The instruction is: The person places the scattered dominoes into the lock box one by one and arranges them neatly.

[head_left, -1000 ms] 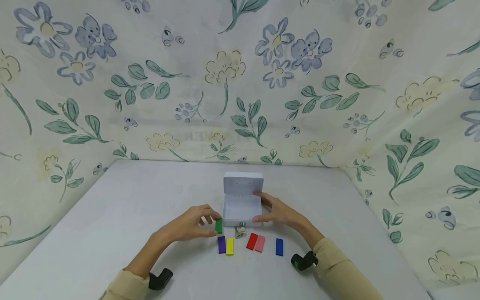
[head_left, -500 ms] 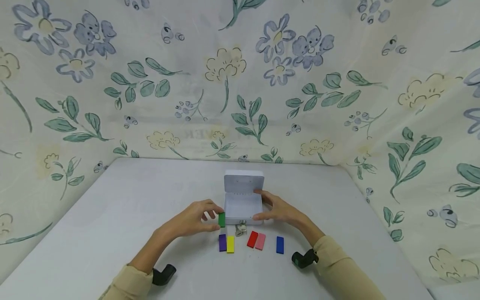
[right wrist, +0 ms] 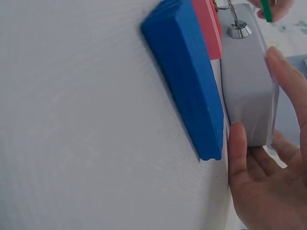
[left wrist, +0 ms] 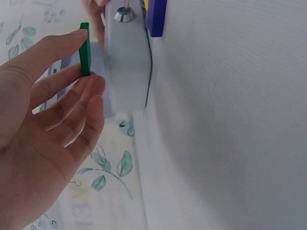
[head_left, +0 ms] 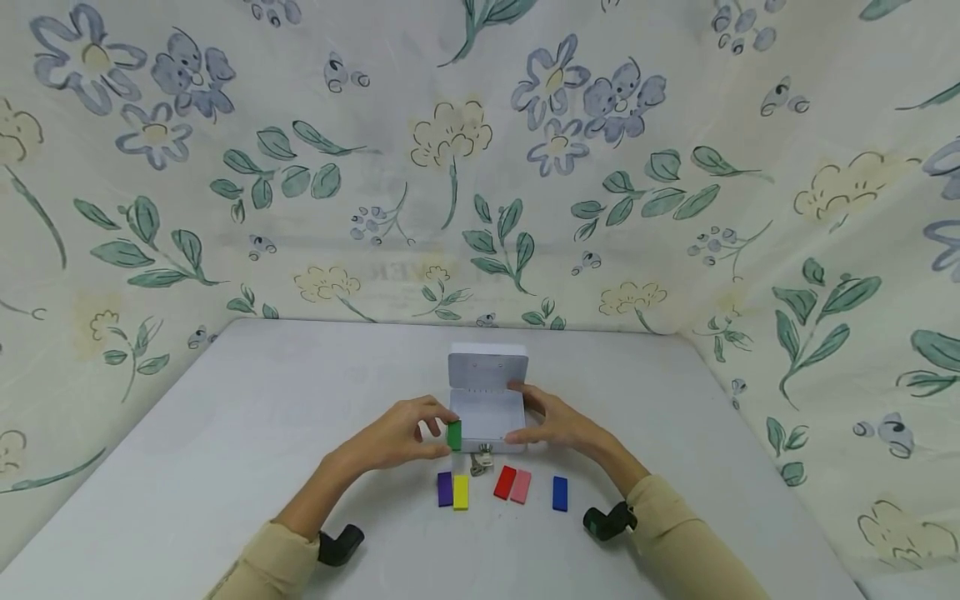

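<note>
My left hand (head_left: 408,432) pinches a flat green block (head_left: 454,435) between thumb and fingertips. The block is upright over the left front corner of a small white lockbox (head_left: 491,417); the left wrist view shows the green block (left wrist: 85,50) edge-on above the box's rim. The box's lid (head_left: 487,371) stands raised at the back. My right hand (head_left: 558,421) holds the box's right side, its thumb at the front rim and other fingers along the side and towards the lid. A key with a ring (head_left: 478,463) hangs from the front lock (right wrist: 239,29).
In front of the box lie a purple block (head_left: 445,489), a yellow block (head_left: 461,492), a red block (head_left: 505,482), a pink block (head_left: 521,487) and a blue block (head_left: 559,493). They lie on a white table (head_left: 337,367) before a floral cloth (head_left: 450,192).
My left hand has moved right and up with the green block, from beside the box to over its left front corner. My right hand has stayed on the box.
</note>
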Tool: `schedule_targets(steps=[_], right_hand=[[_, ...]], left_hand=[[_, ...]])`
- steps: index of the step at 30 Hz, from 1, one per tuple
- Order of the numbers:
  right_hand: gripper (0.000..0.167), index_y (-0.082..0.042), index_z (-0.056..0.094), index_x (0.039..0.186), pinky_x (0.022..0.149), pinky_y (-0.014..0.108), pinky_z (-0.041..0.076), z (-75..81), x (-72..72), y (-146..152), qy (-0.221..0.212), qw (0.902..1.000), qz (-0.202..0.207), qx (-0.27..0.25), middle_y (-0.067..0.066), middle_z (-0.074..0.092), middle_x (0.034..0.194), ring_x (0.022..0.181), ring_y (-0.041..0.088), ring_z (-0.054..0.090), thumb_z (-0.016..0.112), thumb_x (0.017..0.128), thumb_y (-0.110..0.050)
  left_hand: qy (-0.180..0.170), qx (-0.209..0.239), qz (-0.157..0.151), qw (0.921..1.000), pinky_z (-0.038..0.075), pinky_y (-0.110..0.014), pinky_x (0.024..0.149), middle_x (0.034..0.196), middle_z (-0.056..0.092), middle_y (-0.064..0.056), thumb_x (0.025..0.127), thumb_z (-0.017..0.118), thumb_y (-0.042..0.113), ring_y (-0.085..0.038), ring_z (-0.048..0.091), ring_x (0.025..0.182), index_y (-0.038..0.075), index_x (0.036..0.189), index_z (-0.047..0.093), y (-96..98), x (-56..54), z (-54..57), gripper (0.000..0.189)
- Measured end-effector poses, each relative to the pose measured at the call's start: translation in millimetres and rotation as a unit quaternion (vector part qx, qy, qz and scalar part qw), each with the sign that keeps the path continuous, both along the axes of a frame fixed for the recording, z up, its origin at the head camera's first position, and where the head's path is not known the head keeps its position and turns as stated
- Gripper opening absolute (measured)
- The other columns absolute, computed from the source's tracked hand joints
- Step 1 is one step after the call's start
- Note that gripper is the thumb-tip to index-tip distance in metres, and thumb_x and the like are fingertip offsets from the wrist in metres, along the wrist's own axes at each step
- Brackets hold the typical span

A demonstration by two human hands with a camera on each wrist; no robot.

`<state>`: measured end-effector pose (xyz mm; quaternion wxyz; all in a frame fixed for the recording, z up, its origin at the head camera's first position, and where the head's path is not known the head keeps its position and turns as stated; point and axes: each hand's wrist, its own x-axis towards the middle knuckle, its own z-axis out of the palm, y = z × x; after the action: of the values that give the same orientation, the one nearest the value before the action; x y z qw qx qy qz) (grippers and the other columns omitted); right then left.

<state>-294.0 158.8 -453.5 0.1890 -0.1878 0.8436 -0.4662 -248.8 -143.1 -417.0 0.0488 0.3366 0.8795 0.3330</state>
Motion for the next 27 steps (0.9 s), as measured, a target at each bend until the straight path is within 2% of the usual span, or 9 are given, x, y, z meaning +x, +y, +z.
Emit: schedule_targets(steps=[17, 27], right_hand=[[0.089, -0.026, 0.029, 0.154, 0.12, 0.058, 0.02, 0.3, 3.0, 0.3, -0.01, 0.9999, 0.003, -0.011, 0.009, 0.02, 0.164, 0.152, 0.034, 0.019, 0.079, 0.081, -0.03], [0.087, -0.026, 0.028, 0.154, 0.12, 0.058, 0.02, 2.8, 4.1, 0.6, 0.004, 1.0, 0.003, -0.005, 0.008, 0.022, 0.164, 0.152, 0.034, 0.019, 0.078, 0.083, -0.029]], left_hand=[[-0.008, 0.028, -0.001, 0.9996, 0.053, -0.019, 0.074, 0.114, 0.067, -0.007, 0.085, 0.077, 0.024, -0.017, 0.061, 0.095, 0.009, 0.119, 0.068, 21.0, -14.6, -6.8, 0.039], [-0.02, 0.035, 0.004, 0.9992, 0.054, -0.019, 0.081, 0.109, 0.065, -0.004, 0.085, 0.077, 0.022, -0.016, 0.065, 0.095, 0.009, 0.123, 0.066, 33.1, -23.2, -7.9, 0.042]])
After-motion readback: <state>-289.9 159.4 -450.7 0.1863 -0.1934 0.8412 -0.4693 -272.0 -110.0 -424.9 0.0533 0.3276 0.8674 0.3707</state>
